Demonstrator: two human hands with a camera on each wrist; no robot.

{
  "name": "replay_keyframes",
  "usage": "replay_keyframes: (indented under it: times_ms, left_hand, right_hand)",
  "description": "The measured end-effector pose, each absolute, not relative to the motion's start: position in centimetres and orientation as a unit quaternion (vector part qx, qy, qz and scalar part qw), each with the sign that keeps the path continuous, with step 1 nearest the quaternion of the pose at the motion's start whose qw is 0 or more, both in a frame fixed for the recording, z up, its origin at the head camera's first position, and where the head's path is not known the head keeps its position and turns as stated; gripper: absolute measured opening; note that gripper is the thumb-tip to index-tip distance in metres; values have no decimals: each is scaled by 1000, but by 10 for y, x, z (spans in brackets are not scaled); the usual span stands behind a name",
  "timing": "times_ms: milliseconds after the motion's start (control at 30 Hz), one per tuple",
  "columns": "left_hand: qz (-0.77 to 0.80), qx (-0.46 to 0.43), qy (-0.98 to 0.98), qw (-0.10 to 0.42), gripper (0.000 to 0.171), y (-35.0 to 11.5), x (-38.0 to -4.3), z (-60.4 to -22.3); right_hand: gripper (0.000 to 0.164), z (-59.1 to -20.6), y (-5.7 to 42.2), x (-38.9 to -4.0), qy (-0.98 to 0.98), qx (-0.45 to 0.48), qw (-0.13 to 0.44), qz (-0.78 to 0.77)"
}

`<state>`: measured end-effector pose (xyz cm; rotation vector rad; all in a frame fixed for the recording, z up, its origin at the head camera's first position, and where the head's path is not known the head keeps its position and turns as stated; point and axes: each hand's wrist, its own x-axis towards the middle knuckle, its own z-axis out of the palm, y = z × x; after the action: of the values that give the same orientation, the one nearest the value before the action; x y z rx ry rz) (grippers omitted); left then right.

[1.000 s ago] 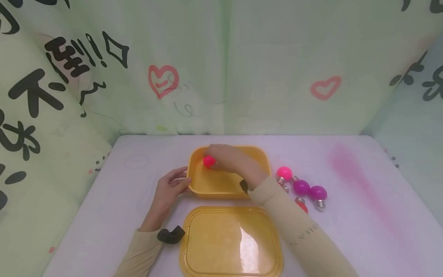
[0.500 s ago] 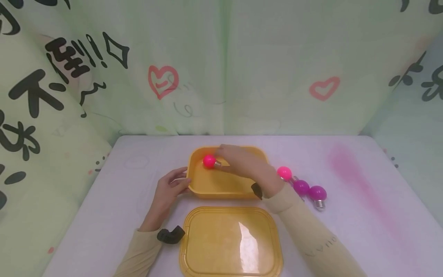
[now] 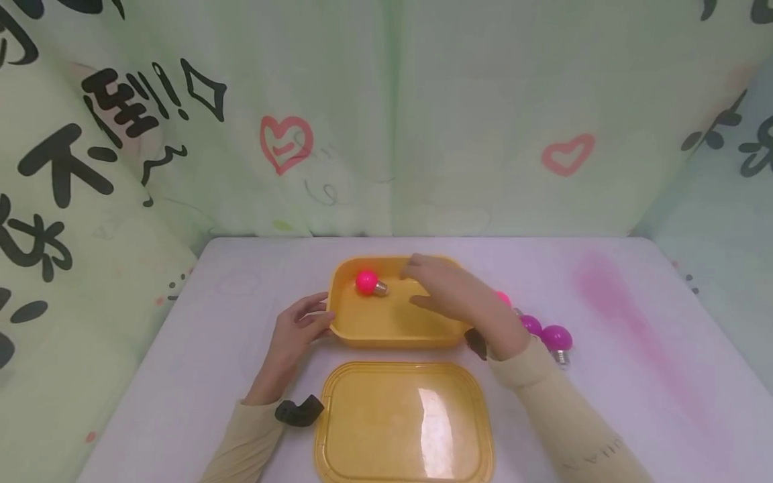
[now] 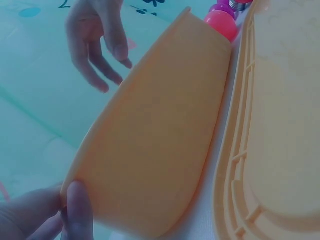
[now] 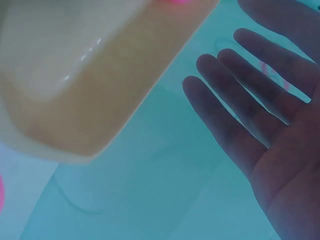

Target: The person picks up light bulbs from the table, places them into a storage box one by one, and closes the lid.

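My left hand [image 3: 297, 329] pinches the left end of a yellow plastic box [image 3: 392, 340]. In the left wrist view its thumb [image 4: 79, 212] lies against the outer wall, with the fingers behind the rim. Inside the box, toward the left, a pink light bulb [image 3: 366, 282] lies on its side, its metal screw base pointing right. My right hand [image 3: 449, 288] hovers over the right half of the box, holding nothing. The right wrist view shows its fingers [image 5: 220, 120] extended and spread, apart from the box.
A flat yellow lid [image 3: 401, 422] lies in front of the box. To the right, purple bulbs [image 3: 556, 337] and a pink bulb [image 3: 503, 298] lie on the white table [image 3: 628, 402], partly hidden by my right arm. A patterned curtain [image 3: 459, 134] hangs behind the table.
My right hand has let go of the pink bulb, leaving it in the box, and has moved right with its fingers opening. The left hand has stayed at the box's end.
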<state>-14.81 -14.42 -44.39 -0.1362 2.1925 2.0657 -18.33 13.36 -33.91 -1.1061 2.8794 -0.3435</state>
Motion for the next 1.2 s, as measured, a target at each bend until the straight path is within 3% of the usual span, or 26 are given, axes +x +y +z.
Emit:
replay_keyframes:
  times_ms: [267, 833, 1200]
  left_hand:
    - [680, -41, 729, 62, 47, -144, -148, -443]
    - [693, -45, 716, 63, 46, -144, -149, -443]
    - [704, -43, 706, 64, 46, -144, -150, -446]
  right_hand:
    - [42, -338, 154, -175, 941, -318, 29, -111]
    - [45, -354, 199, -158, 952, -278, -18, -129]
    - [53, -357, 225, -154, 971, -165, 66, -162]
